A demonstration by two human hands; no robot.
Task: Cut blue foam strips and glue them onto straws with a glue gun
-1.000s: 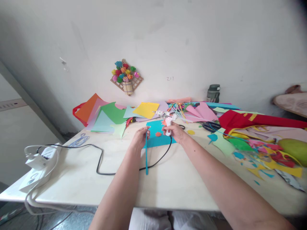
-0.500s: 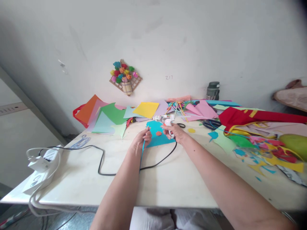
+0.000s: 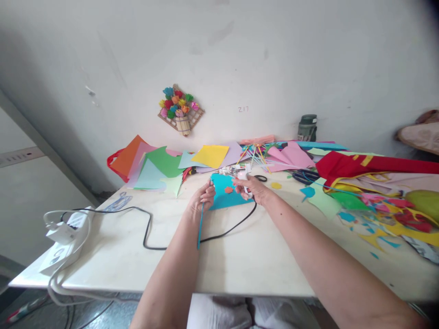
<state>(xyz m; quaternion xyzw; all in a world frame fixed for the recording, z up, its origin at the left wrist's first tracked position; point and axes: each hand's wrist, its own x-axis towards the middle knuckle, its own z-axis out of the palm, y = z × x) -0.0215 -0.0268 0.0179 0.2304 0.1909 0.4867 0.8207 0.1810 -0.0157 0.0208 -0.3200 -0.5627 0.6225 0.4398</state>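
Note:
A thin blue stick runs down from my left hand, whose fingers are closed around its upper end. My right hand is wrapped around a white hot glue gun, its nozzle side turned left toward my left hand. The gun's black cord loops across the table below both hands. Between the hands lies a blue sheet of paper with a small orange paper cutout on it. My fingers hide the tip of the stick and the glue gun's trigger.
Coloured paper sheets line the wall side, with several thin paper sticks beside them. Black-handled scissors lie right of the gun. Paper scraps and red cloth cover the right side. A white power strip sits left.
The view has shifted slightly. The blue stick's lower end now shows beside my left forearm. Both hands keep their grips, and the glue gun stays close to my left hand.

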